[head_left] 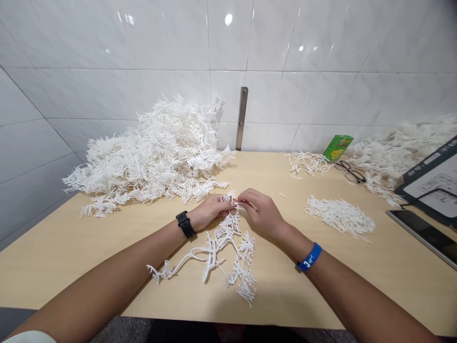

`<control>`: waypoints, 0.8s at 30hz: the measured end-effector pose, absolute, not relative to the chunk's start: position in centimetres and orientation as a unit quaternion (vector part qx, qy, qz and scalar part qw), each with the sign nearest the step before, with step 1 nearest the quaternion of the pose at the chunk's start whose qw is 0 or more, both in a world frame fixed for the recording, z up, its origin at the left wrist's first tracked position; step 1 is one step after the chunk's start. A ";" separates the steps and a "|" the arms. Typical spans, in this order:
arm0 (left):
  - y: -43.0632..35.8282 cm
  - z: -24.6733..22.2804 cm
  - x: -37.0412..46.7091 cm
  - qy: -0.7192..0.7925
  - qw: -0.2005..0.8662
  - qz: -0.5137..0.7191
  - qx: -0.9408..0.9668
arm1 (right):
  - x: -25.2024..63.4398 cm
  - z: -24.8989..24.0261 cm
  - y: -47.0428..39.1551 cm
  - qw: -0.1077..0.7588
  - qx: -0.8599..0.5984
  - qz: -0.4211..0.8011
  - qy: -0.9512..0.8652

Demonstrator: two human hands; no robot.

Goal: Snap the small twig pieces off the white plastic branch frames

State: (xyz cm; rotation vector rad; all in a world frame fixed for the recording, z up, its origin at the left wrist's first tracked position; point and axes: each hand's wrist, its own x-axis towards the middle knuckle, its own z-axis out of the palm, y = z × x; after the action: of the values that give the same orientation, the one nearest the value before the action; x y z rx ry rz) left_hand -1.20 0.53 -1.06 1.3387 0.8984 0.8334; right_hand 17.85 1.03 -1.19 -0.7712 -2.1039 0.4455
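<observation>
A white branched strand point(228, 228), plastic-looking with many small twigs, hangs from my hands and spreads over the table toward me. My left hand point(210, 209) is closed on its upper end, thumb pressed on top. Against it, my right hand point(259, 209) is closed in a pinch on a small twig of the same strand. The two hands' fingertips meet, so the exact pinch point is partly hidden. Lower branches of the strand lie between my forearms, one reaching left and another drooping to the right.
A large heap of white strands point(153, 157) stands at the back left. On the right lie a flat pile of loose white twigs point(339, 215), more twigs point(307, 163), a green box point(337, 147), eyeglasses point(350, 172), another white heap point(400, 147) and a dark tablet-like device point(424, 233).
</observation>
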 end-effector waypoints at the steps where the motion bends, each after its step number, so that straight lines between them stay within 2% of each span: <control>1: 0.5 -1.0 -1.1 0.391 0.613 0.362 0.583 | 17.8 -1.1 1.1 0.419 -0.315 0.177 -0.833; 7: -0.3 -0.4 -0.4 0.419 0.562 0.365 0.613 | 17.5 -0.9 1.0 0.442 -0.431 0.233 -0.751; 13: -0.4 -0.9 -0.2 0.430 0.505 0.362 0.655 | 17.2 -0.8 0.5 0.433 -0.411 0.351 -0.722; 20: -0.3 -0.8 -0.2 0.470 0.472 0.390 0.636 | 17.3 -0.3 0.5 0.428 -0.440 0.323 -0.720; 24: -0.4 -0.6 -0.1 0.487 0.434 0.432 0.623 | 17.2 -0.1 0.3 0.455 -0.458 0.300 -0.703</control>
State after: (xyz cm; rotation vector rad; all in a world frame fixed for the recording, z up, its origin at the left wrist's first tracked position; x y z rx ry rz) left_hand -0.10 -0.41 -0.55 1.5516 1.2144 1.0755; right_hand 17.22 0.33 -0.14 -1.1296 -1.7336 0.7411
